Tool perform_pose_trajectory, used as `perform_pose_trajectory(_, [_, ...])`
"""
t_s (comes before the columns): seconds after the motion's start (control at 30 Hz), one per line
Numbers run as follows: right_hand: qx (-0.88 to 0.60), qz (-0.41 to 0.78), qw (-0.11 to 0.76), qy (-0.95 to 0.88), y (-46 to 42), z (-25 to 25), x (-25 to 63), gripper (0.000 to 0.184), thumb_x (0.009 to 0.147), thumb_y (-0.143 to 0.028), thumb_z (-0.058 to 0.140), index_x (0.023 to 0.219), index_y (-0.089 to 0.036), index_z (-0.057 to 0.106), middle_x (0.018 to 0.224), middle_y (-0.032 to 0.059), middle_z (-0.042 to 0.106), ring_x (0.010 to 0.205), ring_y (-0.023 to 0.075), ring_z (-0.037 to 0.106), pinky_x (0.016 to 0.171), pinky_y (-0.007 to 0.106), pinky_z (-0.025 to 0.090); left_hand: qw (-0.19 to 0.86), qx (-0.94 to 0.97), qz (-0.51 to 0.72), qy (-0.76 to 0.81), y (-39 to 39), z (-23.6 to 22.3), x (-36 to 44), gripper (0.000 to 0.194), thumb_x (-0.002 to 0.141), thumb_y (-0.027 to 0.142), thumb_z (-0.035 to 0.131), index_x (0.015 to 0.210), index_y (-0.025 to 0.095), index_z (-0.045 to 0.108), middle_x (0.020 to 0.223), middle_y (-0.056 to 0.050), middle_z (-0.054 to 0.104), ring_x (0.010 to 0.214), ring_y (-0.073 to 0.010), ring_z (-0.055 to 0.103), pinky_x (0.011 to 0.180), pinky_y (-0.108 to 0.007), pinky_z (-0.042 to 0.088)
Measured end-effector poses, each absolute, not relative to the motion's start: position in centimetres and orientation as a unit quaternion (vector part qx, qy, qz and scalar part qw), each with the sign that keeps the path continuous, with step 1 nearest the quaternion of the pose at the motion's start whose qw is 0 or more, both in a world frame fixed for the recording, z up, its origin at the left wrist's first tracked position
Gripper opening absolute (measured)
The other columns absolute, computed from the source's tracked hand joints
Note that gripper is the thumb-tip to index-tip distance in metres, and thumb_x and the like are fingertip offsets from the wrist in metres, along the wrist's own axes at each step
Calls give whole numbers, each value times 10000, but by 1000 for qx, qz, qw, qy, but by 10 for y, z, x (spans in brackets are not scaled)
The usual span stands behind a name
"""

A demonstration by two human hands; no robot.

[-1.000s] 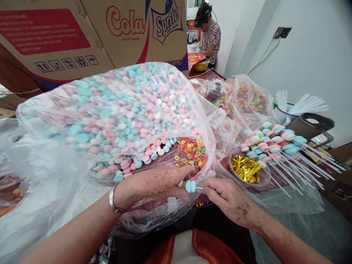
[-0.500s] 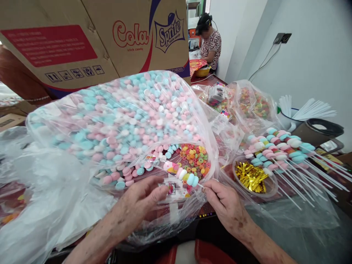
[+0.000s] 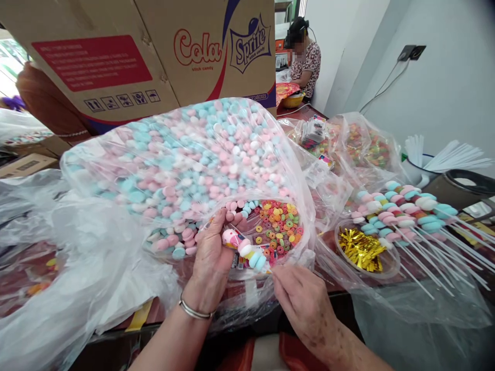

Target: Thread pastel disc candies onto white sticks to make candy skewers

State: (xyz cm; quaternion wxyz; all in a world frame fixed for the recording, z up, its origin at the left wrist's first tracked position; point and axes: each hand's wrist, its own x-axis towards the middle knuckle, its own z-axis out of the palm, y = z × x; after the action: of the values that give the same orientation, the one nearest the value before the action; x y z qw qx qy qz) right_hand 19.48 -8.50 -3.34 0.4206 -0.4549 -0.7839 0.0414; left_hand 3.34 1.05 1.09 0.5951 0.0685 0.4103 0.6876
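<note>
My right hand (image 3: 299, 299) pinches the white stick of a candy skewer (image 3: 247, 250) threaded with pink, white, yellow and blue discs. My left hand (image 3: 212, 252) curls around the skewer's far end, thumb beside its pink tip, over the open mouth of a big clear bag (image 3: 185, 165) full of pink, blue and white candy discs. Small coloured ring candies (image 3: 280, 226) lie in the bag's opening just right of the hands.
A pile of finished candy skewers (image 3: 402, 214) lies at the right, beside a clear bowl of gold twist ties (image 3: 359, 250). White sticks stand in a cup (image 3: 421, 165). A cardboard box (image 3: 154, 51) looms behind the bag. Another person (image 3: 305, 56) sits at the far end.
The skewer has gained candies, from one blue disc to a row of several. My left hand moved from beside the stick up into the bag's opening. The view shifted slightly left.
</note>
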Motion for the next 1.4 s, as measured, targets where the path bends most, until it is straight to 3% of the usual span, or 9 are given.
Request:
perform_pose_trajectory(0.3, [-456, 268, 402, -748, -96, -33, 179, 225, 962, -165, 364, 820, -193, 536, 572, -37, 531, 476, 105, 510, 477, 203, 370, 625, 81, 675, 384, 15, 8, 40, 137, 887, 191, 651, 769, 123, 641, 582, 39, 585, 469, -64, 564, 490, -171, 531])
perform_pose_trajectory(0.53, [-460, 7, 431, -776, -85, -37, 190, 194, 894, -51, 445, 929, -144, 612, 599, 6, 631, 502, 145, 568, 542, 262, 384, 622, 170, 630, 432, 15, 8, 35, 250, 677, 214, 838, 775, 119, 628, 544, 39, 603, 425, -95, 565, 403, -183, 481])
perform_pose_trajectory(0.6, [-473, -16, 424, -772, -83, -38, 192, 196, 892, -46, 450, 910, -148, 616, 590, 8, 630, 504, 147, 565, 546, 267, 386, 614, 178, 630, 440, 16, 6, 33, 277, 653, 216, 851, 786, 125, 626, 550, 40, 610, 437, -112, 587, 419, -203, 502])
perform_pose_trajectory(0.77, [-482, -1, 412, -773, -83, -37, 189, 184, 903, -72, 452, 907, -153, 617, 571, 0, 621, 491, 146, 561, 537, 270, 373, 616, 179, 635, 431, 15, 1, 35, 274, 656, 239, 853, 750, 126, 621, 547, 45, 610, 446, -103, 588, 511, -244, 567])
perform_pose_trajectory(0.93, [-465, 96, 405, -782, -88, -35, 181, 232, 931, -93, 391, 821, -166, 583, 547, -7, 575, 468, 134, 543, 500, 263, 361, 588, 171, 664, 430, 15, 1, 40, 269, 668, 234, 852, 690, 130, 604, 543, 41, 614, 471, -95, 613, 495, -183, 537])
perform_pose_trajectory(1.17, [-451, -30, 430, -781, -86, -41, 180, 204, 895, -33, 446, 952, -156, 600, 593, 9, 635, 527, 159, 576, 566, 307, 384, 600, 200, 645, 429, 10, 1, 41, 282, 648, 217, 865, 758, 123, 623, 554, 42, 623, 436, -101, 600, 486, -218, 548])
perform_pose_trajectory(1.3, [-445, 32, 423, -788, -90, -43, 174, 216, 897, -50, 423, 896, -166, 605, 577, -1, 599, 513, 150, 539, 547, 301, 358, 575, 203, 666, 430, 8, -3, 43, 324, 626, 248, 879, 772, 128, 617, 581, 39, 627, 478, -117, 632, 410, -168, 474])
perform_pose_trajectory(1.4, [-473, 145, 438, -750, -91, -45, 171, 202, 927, -114, 408, 845, -176, 582, 589, -11, 567, 519, 128, 506, 536, 267, 346, 598, 196, 657, 416, 6, -6, 47, 324, 652, 258, 868, 804, 136, 610, 588, 47, 623, 481, -105, 621, 449, -177, 494])
